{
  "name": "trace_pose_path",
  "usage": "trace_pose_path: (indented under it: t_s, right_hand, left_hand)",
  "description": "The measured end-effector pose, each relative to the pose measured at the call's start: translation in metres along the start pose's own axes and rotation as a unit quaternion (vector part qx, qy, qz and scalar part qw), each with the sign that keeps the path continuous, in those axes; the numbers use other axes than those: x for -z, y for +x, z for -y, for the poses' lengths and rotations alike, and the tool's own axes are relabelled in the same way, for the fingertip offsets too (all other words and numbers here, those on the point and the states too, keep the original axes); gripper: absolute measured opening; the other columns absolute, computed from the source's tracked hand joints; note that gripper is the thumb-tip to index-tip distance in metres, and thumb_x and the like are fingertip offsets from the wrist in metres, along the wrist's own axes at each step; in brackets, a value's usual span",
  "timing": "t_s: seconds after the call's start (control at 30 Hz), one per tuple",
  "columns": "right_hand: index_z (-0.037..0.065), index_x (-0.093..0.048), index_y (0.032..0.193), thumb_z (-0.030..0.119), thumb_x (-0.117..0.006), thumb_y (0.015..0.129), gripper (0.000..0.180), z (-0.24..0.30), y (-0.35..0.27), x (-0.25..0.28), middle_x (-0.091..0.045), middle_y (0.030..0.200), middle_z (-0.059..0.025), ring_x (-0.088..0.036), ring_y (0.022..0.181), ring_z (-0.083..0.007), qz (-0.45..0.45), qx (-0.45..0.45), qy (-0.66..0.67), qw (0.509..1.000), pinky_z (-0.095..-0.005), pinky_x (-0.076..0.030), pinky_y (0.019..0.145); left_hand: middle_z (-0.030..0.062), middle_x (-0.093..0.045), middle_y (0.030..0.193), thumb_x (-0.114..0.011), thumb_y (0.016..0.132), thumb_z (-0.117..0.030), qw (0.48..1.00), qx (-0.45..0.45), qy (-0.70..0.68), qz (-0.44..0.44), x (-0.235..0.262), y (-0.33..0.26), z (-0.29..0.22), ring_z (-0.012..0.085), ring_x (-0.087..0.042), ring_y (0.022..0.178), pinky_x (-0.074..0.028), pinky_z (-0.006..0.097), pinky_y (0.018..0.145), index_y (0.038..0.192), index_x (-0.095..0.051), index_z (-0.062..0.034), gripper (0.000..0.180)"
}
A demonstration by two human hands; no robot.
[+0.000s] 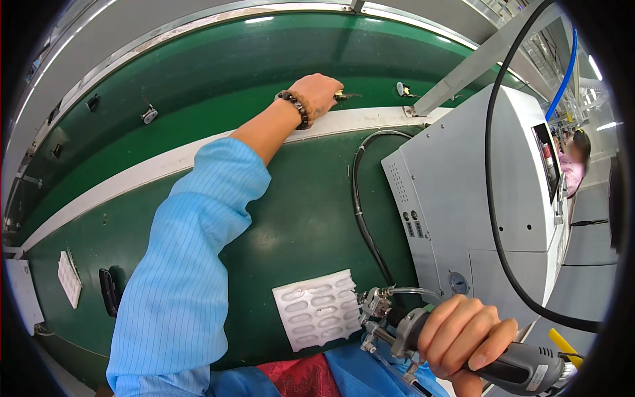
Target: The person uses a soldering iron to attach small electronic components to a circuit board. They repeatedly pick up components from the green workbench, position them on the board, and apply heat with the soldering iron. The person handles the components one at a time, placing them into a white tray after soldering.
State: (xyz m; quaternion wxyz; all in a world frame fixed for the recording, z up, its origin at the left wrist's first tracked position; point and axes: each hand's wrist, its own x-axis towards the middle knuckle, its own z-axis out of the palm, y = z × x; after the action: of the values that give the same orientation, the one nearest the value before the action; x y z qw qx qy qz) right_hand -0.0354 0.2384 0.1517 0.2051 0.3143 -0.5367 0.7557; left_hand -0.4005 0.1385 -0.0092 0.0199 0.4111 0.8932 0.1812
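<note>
My left arm, in a blue striped sleeve, reaches forward over the white rail. My left hand point(316, 94), with a beaded bracelet at its wrist, is closed over the green conveyor belt point(225, 102). A small part with a yellowish piece and a thin dark lead point(342, 96) pokes out from its fingers; the rest is hidden. At the lower right, my right hand point(458, 331) wraps around a dark grey powered screwdriver point(519, 366). The tool's metal head and clear tubes point left, next to a white moulded tray point(316, 312) with oval hollows.
A grey machine point(456, 178) stands at right, with a black cable point(491, 165) looping past it. A black hose point(360, 198) curves across the green table. Small parts point(150, 114) sit along the belt. A black case point(108, 292) and another white tray point(69, 278) lie left.
</note>
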Motion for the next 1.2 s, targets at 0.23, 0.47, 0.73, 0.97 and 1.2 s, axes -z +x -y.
trace_pose_path:
  t_s: [0.23,0.47,0.73,0.97,1.2]
  right_hand:
    - [0.003,-0.049,0.094,0.015,-0.079,0.088,0.032,0.001,0.003,0.001,-0.059,0.063,-0.0063,-0.060,0.048,-0.0175,0.008,-0.017,0.017,1.000,-0.0295,-0.052,0.046]
    - [0.007,-0.048,0.101,0.031,-0.081,0.087,0.044,-0.002,0.000,-0.003,-0.059,0.062,-0.0012,-0.059,0.047,-0.0119,0.046,-0.003,0.012,0.999,-0.0233,-0.050,0.046]
    - [0.006,-0.049,0.099,0.025,-0.082,0.086,0.041,0.009,-0.009,-0.015,-0.059,0.066,-0.0030,-0.058,0.049,-0.0134,0.026,0.001,0.033,0.999,-0.0260,-0.049,0.047]
    - [0.009,-0.047,0.103,0.037,-0.080,0.087,0.046,0.005,-0.006,-0.021,-0.059,0.063,0.0003,-0.058,0.047,-0.0100,0.048,-0.014,0.008,0.999,-0.0220,-0.049,0.045]
    - [0.009,-0.047,0.103,0.037,-0.080,0.087,0.046,-0.004,-0.003,-0.031,-0.059,0.064,0.0007,-0.058,0.047,-0.0101,0.048,-0.021,-0.004,0.999,-0.0225,-0.049,0.044]
  left_hand:
    - [0.0236,-0.069,0.108,-0.063,0.096,-0.012,0.973,0.049,-0.173,-0.141,0.003,-0.051,-0.015,0.0416,-0.067,0.102,-0.054,0.045,0.090,0.122,-0.055,-0.0015,0.029]
    - [0.0164,-0.065,0.112,-0.069,0.091,-0.004,0.924,-0.001,-0.356,-0.139,0.031,-0.237,-0.095,0.0316,-0.067,0.101,-0.056,0.037,0.089,0.113,-0.061,0.0007,0.024]
    - [0.0175,-0.068,0.108,-0.072,0.085,-0.002,0.932,0.025,-0.337,-0.133,0.019,-0.325,-0.167,0.0352,-0.066,0.104,-0.053,0.041,0.089,0.108,-0.066,0.0005,0.023]
    - [0.0164,-0.068,0.107,-0.074,0.082,-0.001,0.945,0.019,-0.276,-0.173,-0.005,-0.339,-0.178,0.0349,-0.065,0.104,-0.053,0.043,0.090,0.107,-0.066,-0.0003,0.027]
    - [0.0138,-0.068,0.108,-0.080,0.074,-0.002,0.935,0.044,-0.278,-0.215,-0.016,-0.342,-0.180,0.0329,-0.065,0.105,-0.054,0.042,0.088,0.105,-0.068,-0.0011,0.033]
